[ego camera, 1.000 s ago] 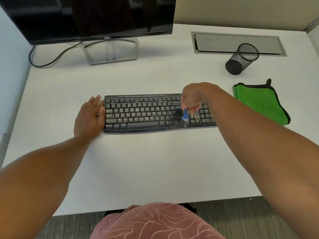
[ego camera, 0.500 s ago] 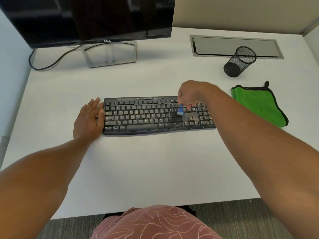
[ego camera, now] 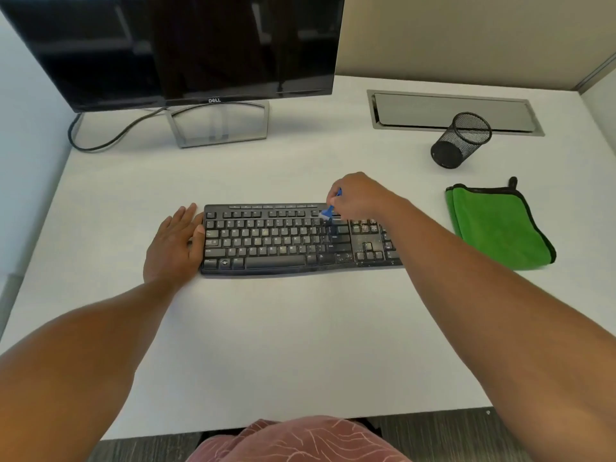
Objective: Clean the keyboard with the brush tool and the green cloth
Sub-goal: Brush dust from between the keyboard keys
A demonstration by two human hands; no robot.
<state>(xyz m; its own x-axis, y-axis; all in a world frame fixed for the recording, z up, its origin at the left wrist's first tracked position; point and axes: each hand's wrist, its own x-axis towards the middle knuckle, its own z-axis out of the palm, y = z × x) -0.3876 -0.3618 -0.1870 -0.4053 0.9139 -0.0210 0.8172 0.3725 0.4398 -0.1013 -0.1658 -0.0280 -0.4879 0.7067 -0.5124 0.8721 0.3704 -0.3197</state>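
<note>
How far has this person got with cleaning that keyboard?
Brushing is under way: the right hand holds the blue brush at the keyboard top row; the left hand steadies its end. Specks remain. The green cloth lies folded, untouched, so wiping is left.

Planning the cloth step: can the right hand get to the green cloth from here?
Probably yes. The cloth lies flat just right of the keyboard, nothing between, but the right hand holds the brush.

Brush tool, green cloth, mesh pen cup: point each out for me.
brush tool (ego camera: 330,211), head view, blue part below the fingers.
green cloth (ego camera: 496,225), head view, middle of the folded top.
mesh pen cup (ego camera: 461,140), head view, side wall.
</note>
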